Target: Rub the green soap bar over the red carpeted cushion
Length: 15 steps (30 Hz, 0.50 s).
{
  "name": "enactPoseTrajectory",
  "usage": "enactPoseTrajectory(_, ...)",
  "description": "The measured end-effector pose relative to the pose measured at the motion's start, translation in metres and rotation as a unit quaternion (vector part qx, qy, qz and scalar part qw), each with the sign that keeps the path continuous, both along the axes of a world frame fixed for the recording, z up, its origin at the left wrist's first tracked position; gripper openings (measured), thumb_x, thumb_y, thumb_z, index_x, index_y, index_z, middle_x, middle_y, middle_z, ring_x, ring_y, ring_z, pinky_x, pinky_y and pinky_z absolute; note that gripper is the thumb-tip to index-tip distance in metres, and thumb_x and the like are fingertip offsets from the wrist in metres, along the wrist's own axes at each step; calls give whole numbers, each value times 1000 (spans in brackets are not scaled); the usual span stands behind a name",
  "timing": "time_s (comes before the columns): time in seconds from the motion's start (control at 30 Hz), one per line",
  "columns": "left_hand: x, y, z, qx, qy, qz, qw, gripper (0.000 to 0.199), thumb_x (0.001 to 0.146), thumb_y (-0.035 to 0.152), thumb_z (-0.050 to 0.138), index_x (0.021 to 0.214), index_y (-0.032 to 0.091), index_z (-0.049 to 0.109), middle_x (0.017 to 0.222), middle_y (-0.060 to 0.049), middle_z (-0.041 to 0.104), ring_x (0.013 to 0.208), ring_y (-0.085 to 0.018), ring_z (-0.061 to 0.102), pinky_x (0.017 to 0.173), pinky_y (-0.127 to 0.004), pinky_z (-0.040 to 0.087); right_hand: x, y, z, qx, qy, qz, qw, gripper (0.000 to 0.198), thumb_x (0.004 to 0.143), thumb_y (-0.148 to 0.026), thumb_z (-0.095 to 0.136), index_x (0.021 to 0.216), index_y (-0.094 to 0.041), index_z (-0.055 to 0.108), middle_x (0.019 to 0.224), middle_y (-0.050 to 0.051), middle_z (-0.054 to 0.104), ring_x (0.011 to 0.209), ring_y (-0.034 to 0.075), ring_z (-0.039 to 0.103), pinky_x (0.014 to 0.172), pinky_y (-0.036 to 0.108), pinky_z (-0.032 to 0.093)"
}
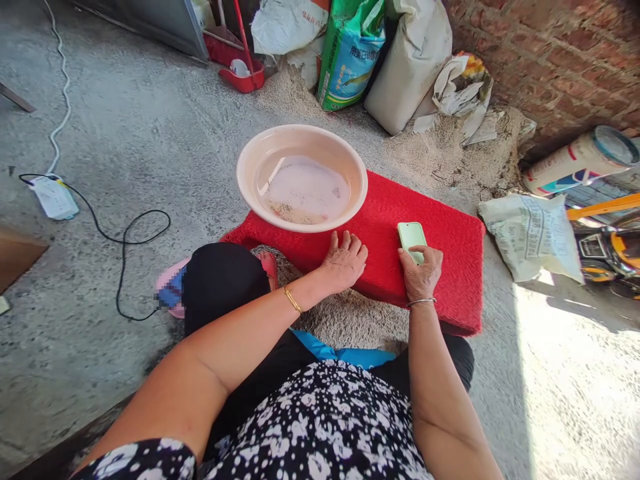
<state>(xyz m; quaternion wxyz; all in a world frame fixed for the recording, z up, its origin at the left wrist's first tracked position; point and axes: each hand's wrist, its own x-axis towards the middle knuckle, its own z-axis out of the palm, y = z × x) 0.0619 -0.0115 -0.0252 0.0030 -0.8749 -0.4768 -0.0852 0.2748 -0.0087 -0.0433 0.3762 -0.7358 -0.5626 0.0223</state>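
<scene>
A red plush cloth [450, 267] covers the low bench in front of my knees. My left hand [345, 260] lies on its near edge, palm down with fingers loosely apart and nothing in them. Just beyond those fingers, a pale plastic basin [245, 170] rests on the bench's left end, with cloudy water [305, 183] and some dark specks inside. My right hand [423, 270] pinches the near end of a pale green phone-shaped case [411, 235] between thumb and index finger. The case lies flat on the cloth; whether a phone is inside, I cannot tell.
Behind the bench stand a green-blue feed sack [353, 60], a white sack [410, 67] and spilled grain [445, 150]. A red dustpan [245, 77] lies farther back. To the left, a power strip [55, 197] trails a black cable [123, 240]. A bucket [580, 160] leans at right.
</scene>
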Motion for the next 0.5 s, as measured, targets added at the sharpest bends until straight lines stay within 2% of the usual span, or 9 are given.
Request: enactPoseTrajectory(0.5,-3,0,-2,9,-4,-5,1000,41,93,35,42,127,14,53,132,-20,50,129,-38,41,105,-60,30,0,-1,0,4,4,-1,1000,36,73,-57,61,81,-22,63,90,4,55,95,23,52,83,36,41)
